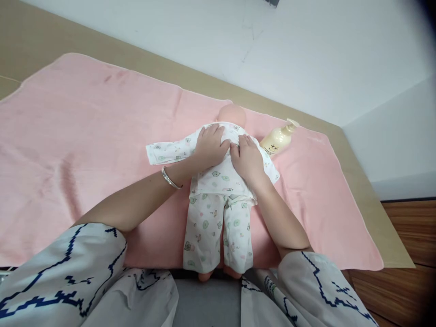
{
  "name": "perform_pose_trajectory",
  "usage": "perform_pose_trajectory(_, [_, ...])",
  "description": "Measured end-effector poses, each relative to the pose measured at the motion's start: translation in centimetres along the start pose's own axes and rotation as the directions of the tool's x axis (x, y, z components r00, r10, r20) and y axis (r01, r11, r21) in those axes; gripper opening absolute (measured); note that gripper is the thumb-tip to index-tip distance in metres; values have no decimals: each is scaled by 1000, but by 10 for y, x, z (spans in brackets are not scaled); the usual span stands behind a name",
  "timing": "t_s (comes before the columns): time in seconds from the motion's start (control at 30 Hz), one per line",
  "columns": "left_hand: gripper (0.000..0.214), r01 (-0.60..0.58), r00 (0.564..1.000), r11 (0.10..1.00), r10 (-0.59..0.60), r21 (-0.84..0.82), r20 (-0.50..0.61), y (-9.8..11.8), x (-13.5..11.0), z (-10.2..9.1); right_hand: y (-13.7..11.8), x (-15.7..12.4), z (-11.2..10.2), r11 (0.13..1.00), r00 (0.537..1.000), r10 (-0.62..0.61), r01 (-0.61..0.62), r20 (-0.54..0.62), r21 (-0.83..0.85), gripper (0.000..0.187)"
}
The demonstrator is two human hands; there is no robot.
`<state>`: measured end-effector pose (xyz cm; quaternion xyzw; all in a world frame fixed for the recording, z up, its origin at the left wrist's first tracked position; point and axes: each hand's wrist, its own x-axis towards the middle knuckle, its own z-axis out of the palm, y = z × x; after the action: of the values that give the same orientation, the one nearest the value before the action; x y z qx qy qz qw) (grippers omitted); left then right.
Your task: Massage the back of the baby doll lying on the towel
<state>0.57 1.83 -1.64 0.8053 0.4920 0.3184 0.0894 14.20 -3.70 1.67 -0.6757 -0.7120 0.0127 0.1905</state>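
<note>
A baby doll (232,114) lies face down on a pink towel (85,136), dressed in a white printed top (221,175) and matching trousers (218,231). My left hand (211,146) rests flat on the doll's upper back, fingers stretched toward the neck. My right hand (248,159) lies flat beside it on the right half of the back, fingers together. The two thumbs nearly touch. A silver bangle (170,178) circles my left wrist. The doll's bare feet (218,274) stick out over the towel's near edge.
A cream pump bottle (279,137) lies on its side on the towel, just right of the doll's shoulder. The towel covers a tan surface (371,200) against a white wall. Wooden floor (408,254) shows at right. My patterned sleeves fill the bottom.
</note>
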Motion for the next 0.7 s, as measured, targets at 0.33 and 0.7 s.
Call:
perform_pose_trajectory(0.33, [44,7,1000,993,-9,122,14,23,-20,-7,31,19,2,987,997,-12,1,70,158,62])
perform_pose_trajectory(0.7, [38,-39,993,999,40,-17,113,-6,3,-10,12,10,-3,998,998,-21,17,63,60,57])
